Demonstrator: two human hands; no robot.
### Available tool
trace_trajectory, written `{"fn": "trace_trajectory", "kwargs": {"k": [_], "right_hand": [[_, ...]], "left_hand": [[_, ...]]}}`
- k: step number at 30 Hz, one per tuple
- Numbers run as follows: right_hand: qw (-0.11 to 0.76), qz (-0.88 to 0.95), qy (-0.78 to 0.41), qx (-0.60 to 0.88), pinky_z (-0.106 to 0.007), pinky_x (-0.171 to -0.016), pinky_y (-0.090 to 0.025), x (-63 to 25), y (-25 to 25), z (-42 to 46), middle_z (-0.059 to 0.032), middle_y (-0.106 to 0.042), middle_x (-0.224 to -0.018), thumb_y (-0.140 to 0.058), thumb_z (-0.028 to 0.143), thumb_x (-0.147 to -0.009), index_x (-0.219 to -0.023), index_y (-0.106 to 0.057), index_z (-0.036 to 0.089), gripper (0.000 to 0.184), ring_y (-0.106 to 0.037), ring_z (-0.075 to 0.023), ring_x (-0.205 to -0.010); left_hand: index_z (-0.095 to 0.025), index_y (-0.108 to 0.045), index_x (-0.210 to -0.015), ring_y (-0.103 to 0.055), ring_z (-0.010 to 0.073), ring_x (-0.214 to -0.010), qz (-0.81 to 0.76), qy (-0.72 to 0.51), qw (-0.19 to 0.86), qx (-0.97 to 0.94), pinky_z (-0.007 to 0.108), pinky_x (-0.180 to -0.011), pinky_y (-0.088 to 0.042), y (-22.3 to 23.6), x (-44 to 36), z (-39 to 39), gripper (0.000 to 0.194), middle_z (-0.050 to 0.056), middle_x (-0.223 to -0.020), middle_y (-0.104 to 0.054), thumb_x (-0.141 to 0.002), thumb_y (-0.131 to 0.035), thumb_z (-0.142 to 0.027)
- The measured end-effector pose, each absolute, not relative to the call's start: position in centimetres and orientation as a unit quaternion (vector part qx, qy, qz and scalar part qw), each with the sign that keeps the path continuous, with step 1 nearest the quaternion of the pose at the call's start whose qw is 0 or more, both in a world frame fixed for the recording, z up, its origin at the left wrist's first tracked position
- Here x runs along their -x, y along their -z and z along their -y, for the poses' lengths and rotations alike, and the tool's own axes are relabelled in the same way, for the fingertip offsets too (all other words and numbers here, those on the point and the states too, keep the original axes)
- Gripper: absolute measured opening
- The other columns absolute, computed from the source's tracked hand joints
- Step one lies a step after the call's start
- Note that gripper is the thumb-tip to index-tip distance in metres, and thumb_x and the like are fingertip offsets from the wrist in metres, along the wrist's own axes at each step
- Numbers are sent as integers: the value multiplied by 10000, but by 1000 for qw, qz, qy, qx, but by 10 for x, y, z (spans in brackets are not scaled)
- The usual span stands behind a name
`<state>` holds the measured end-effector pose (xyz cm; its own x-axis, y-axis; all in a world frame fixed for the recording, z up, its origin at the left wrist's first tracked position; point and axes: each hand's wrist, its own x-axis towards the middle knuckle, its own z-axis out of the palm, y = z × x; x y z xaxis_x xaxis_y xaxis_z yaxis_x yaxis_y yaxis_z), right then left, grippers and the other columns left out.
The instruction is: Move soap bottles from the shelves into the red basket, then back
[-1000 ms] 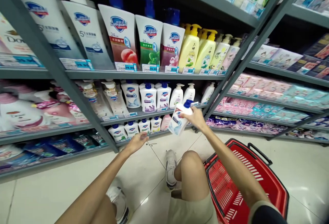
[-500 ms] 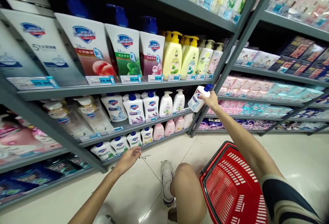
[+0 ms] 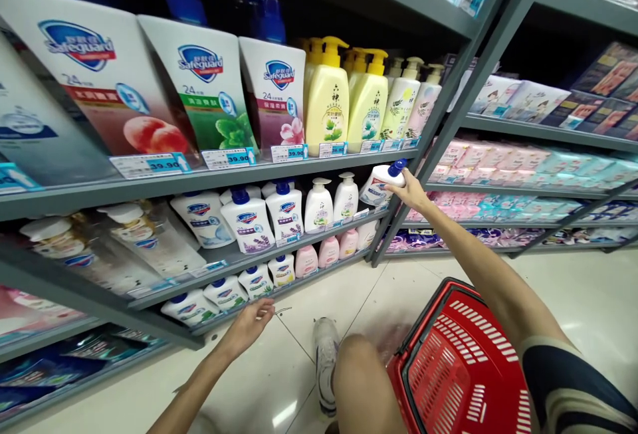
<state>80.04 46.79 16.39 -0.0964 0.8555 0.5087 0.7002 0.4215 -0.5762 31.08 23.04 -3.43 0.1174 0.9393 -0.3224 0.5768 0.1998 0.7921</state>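
Observation:
My right hand [image 3: 409, 192] grips a white Safeguard body wash bottle [image 3: 375, 184] with a blue pump top. The bottle leans to the right at the right end of the lower-middle shelf [image 3: 254, 262], beside white pump bottles [image 3: 319, 207]. Its base is at the shelf's front edge; whether it touches the shelf I cannot tell. My left hand [image 3: 250, 327] hovers over the floor in front of the bottom shelf, empty, with fingers loosely bent and apart. Nearest to it are white Safeguard bottles [image 3: 256, 282] with blue caps.
A red basket [image 3: 451, 361] stands on the floor to the right of my knee. Large Safeguard bottles [image 3: 202, 82] and yellow pump bottles [image 3: 326, 111] line the shelf above. Pink and teal packs [image 3: 508, 161] fill the neighbouring rack beyond a grey upright [image 3: 451, 111].
My right hand has brought the bottle slightly left, toward the shelf end, and tipped it further over. The view has moved closer to the shelves. My left hand keeps nearly the same pose.

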Motion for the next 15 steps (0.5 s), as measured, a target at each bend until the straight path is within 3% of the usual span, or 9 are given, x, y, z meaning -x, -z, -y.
{"fn": "trace_trajectory", "kwargs": {"k": [10, 15], "right_hand": [[339, 803, -156, 464, -433, -1068, -514, -798, -173, -510, -125, -698, -1234, -839, 673, -734, -1245, -655, 177, 735, -647, -324, -1142], [312, 806, -153, 480, -466, -995, -541, -813, -162, -522, -109, -724, -1120, -848, 695, -688, -1167, -681, 161, 736, -665, -322, -1038]], "left_hand": [[-177, -701, -1159, -731, 329, -1092, -641, -211, 442, -591, 426, -972, -561, 49, -294, -232, 668, 157, -1179, -783, -800, -499, -703], [-194, -731, -1139, -734, 332, -1079, -652, -205, 443, -580, 437, -965, -562, 51, -289, -234, 668, 140, -1148, -798, -787, -506, -715]]}}
